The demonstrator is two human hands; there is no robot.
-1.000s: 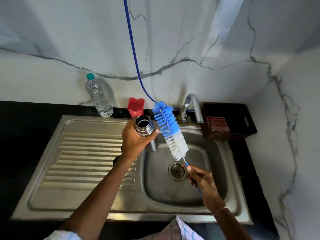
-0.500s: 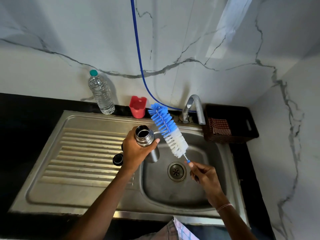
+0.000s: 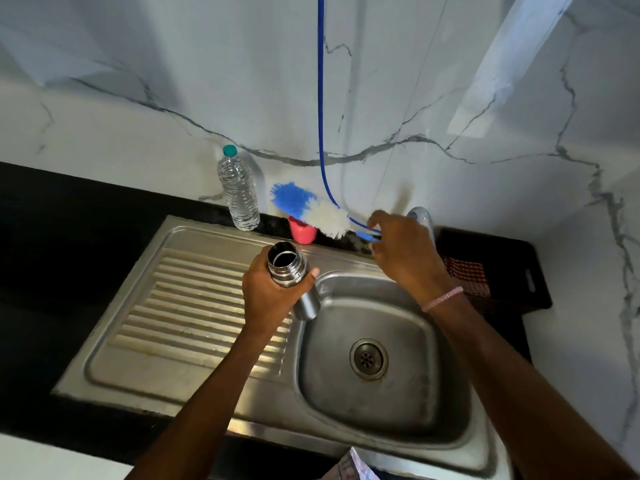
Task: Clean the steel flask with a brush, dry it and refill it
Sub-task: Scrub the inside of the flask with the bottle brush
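Since the earlier frames the brush (image 3: 311, 211) had swung away from the basin. Where it had stood bristles-up beside the flask's mouth, we now saw it lying nearly level at the back of the sink (image 3: 207, 237), its blue tip toward the water bottle (image 3: 239, 195) and its white bristles just above the red cup (image 3: 303, 233). The right hand (image 3: 403, 252) had gone with it, up to just in front of the tap (image 3: 420, 216), its fingers pinching the thin blue handle. The left hand (image 3: 272, 296) had hardly shifted. Its fingers were wrapped round the steel flask (image 3: 289, 271), held tilted over the left rim of the basin with its open mouth facing up toward us. We judged that brushing was over or paused, and that the brush was being put aside or the tap reached for. Rinsing seemed the likely next step, with drying and refilling not yet begun.
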